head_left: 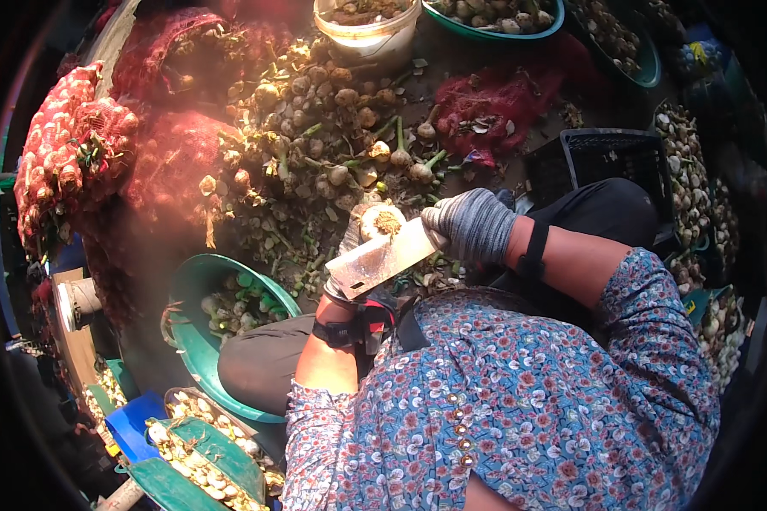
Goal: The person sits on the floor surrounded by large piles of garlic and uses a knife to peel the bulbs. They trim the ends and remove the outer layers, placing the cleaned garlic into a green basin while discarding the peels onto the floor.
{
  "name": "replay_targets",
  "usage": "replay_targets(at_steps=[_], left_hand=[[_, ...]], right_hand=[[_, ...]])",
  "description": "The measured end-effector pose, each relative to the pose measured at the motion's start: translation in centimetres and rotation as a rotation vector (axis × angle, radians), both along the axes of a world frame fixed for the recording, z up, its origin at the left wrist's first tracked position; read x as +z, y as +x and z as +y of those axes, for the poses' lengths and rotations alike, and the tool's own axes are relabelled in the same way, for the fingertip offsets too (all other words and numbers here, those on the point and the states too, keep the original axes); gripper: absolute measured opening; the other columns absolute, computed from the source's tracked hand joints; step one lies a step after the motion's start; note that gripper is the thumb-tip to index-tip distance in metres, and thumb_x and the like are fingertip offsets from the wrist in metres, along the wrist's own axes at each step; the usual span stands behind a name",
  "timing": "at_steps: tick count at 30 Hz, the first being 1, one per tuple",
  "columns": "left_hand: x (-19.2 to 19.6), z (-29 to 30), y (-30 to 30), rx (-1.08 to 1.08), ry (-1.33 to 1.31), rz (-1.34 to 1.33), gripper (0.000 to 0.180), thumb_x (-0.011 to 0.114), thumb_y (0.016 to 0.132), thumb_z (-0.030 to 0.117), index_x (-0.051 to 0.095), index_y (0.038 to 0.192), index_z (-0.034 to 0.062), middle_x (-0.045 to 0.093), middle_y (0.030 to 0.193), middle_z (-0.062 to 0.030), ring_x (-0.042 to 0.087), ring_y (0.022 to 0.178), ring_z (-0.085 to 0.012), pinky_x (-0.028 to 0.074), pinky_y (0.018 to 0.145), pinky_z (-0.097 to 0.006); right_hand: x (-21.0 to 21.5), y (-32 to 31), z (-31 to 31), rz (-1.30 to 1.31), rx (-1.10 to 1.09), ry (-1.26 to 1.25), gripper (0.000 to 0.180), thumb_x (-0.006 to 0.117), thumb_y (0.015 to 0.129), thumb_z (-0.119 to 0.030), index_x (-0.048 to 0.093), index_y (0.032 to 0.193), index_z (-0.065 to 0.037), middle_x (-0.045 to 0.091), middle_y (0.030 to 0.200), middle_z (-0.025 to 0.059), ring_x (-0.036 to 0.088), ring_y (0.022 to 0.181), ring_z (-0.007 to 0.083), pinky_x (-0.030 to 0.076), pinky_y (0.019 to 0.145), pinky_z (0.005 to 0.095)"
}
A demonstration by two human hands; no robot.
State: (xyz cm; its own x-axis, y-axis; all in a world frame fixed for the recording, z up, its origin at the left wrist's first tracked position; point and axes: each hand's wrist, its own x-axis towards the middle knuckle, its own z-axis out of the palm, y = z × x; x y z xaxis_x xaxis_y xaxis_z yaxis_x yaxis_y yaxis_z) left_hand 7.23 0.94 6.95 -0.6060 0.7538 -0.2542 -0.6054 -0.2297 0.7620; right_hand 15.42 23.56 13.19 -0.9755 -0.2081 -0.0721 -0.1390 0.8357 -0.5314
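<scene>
My left hand [350,236], in a grey glove, is closed round a garlic bulb [382,219] whose root side faces up. A broad, rectangular cleaver [382,261] lies across in front of that hand and hides part of its fingers. At the blade's right end, my right hand [475,225], also gloved in grey, grips the cleaver; its handle is covered by the fingers. The blade's upper edge is close to the bulb's roots; whether they touch I cannot tell. Beyond both hands spreads a heap of garlic with stalks [332,153].
A green tub [198,362] with garlic stands beside my left knee. Red mesh sacks [175,162] bulge at the left. A white bucket [375,38] and a green basin [496,32] stand at the far side. On the right is a black crate [562,162], beside more garlic [686,170].
</scene>
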Motion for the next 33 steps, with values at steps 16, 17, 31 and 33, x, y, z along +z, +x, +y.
replay_targets(at_steps=[16,17,31,33], left_hand=[[0.6,-0.3,0.3,0.039,-0.434,0.884,0.06,0.072,0.081,-0.002,0.042,0.132,0.0068,0.059,0.119,-0.0091,0.058,0.111,-0.0192,0.048,0.098,-0.033],[1.1,-0.7,0.4,-0.008,-0.51,0.937,0.062,0.073,0.081,-0.001,0.04,0.133,0.0069,0.058,0.119,-0.0086,0.058,0.111,-0.0192,0.048,0.099,-0.032],[5.5,-0.2,-1.0,-0.327,-0.341,0.969,0.058,0.08,0.068,0.01,0.056,0.121,0.0045,0.061,0.112,-0.0103,0.06,0.105,-0.0242,0.048,0.095,-0.036],[9.5,-0.1,0.7,-0.247,-0.314,0.354,0.068,0.084,0.066,0.014,0.053,0.127,0.0064,0.061,0.114,-0.0047,0.058,0.105,-0.0154,0.048,0.094,-0.033]], right_hand=[[-3.0,-1.5,0.4,0.068,0.005,-0.055,0.012,0.062,0.076,-0.018,0.062,0.084,-0.009,0.062,0.073,0.0117,0.064,0.07,0.0347,0.052,0.062,0.0436],[-2.9,-1.5,0.4,0.074,-0.006,-0.057,0.012,0.062,0.076,-0.018,0.062,0.084,-0.009,0.062,0.073,0.0117,0.064,0.069,0.0347,0.052,0.062,0.0434],[-4.1,-1.0,2.1,-0.026,0.032,-0.02,0.015,0.062,0.08,-0.023,0.065,0.09,-0.012,0.067,0.08,0.0127,0.067,0.078,0.0353,0.053,0.068,0.0433],[-7.1,-2.8,6.2,-0.406,-0.51,0.119,0.026,0.06,0.084,-0.025,0.068,0.103,-0.01,0.07,0.092,0.0173,0.068,0.09,0.0353,0.054,0.077,0.044]])
